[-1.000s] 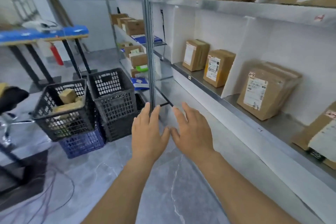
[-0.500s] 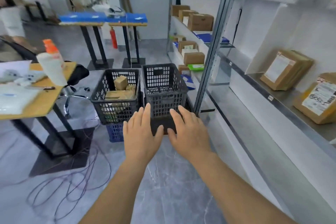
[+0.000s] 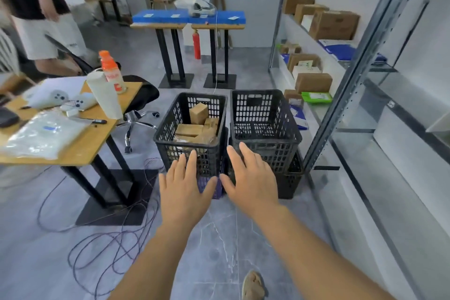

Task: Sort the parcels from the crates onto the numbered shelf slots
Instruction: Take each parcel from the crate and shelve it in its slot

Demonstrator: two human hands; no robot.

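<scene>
Left hand [image 3: 183, 186] and right hand [image 3: 250, 179] are both spread flat and empty, held out near the crates. Cardboard parcels [image 3: 197, 124] lie in the left black crate [image 3: 170, 139]; right black crate [image 3: 291, 134] appears empty. Step judged: fetching. Next move calls for reaching into the left crate.
</scene>
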